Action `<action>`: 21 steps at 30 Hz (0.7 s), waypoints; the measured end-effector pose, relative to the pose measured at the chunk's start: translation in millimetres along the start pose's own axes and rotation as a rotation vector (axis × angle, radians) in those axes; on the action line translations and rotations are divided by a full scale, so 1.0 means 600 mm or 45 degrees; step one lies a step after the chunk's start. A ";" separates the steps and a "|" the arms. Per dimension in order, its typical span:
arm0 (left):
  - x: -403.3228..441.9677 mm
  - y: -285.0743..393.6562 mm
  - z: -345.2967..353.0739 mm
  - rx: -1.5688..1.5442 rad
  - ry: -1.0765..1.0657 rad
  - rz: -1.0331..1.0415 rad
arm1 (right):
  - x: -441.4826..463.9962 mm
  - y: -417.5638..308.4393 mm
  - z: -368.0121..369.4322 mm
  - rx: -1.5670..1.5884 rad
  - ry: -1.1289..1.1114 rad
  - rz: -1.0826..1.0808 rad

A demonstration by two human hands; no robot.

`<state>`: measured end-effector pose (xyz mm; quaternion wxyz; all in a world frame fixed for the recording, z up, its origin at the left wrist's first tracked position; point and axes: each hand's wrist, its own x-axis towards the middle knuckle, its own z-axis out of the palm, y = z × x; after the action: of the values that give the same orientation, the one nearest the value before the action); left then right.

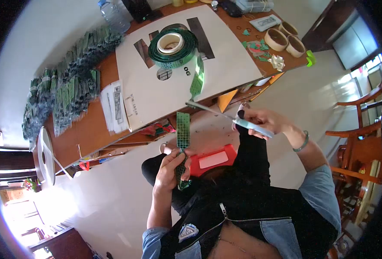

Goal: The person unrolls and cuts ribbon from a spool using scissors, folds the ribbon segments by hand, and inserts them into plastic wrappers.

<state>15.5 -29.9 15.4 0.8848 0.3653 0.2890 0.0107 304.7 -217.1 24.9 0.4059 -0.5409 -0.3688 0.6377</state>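
Observation:
My left hand [170, 167] pinches a green patterned ribbon piece [183, 131]; one end stands up above the fingers and the rest hangs below them. In my right hand [262, 121] is a pair of scissors [251, 126], its long blades pointing left toward the table's front edge. The blade tips are close to the hanging end of a green strip [197, 80]. That strip runs down from a large roll of green ribbon [172, 61] with a white core, lying on a white printed board [234, 64].
Bundles of green strips [76, 101] lie at the table's left, beside plastic packets [114, 108]. A water bottle [113, 17] stands behind. Empty cardboard cores [276, 39] and green scraps sit at the right. Below is a red stool [232, 151]; wooden chairs [357, 149] are at the far right.

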 end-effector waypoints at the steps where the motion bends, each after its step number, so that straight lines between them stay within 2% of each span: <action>1: 0.002 -0.006 -0.004 -0.019 0.015 0.005 | -0.011 -0.010 -0.003 -0.012 0.014 0.001; 3: 0.007 -0.016 -0.011 -0.057 0.042 0.015 | -0.036 -0.040 -0.006 0.392 0.421 -0.109; 5: 0.019 -0.028 -0.007 -0.052 0.013 0.042 | -0.019 -0.062 -0.044 -0.682 0.832 -0.395; 7: 0.027 -0.040 0.003 -0.047 -0.003 0.095 | 0.017 -0.077 -0.089 -1.491 1.251 -0.292; 9: 0.035 -0.043 0.019 -0.031 0.015 0.101 | 0.064 -0.109 -0.109 -1.840 1.337 -0.038; 12: 0.037 -0.048 0.028 -0.007 0.084 0.079 | 0.105 -0.124 -0.129 -1.951 1.367 0.004; 13: 0.038 -0.050 0.027 -0.037 0.054 0.096 | 0.106 -0.126 -0.109 -1.957 1.342 -0.012; 16: 0.033 -0.061 0.022 -0.089 -0.014 0.142 | 0.084 -0.112 -0.023 -1.658 1.358 -0.711; 18: 0.028 -0.067 0.023 -0.143 -0.028 0.134 | 0.080 -0.060 0.077 -0.719 0.758 -0.211; 20: 0.024 -0.071 0.028 -0.157 -0.042 0.123 | 0.105 0.002 0.149 -0.297 0.629 -0.223; 21: 0.022 -0.074 0.030 -0.120 -0.017 0.103 | 0.116 0.014 0.164 -0.288 0.637 -0.225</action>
<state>27.2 -71.1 -9.9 0.9018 0.3348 0.2673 0.0577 200.6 -159.8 4.2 0.4753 -0.6890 -0.3719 0.4014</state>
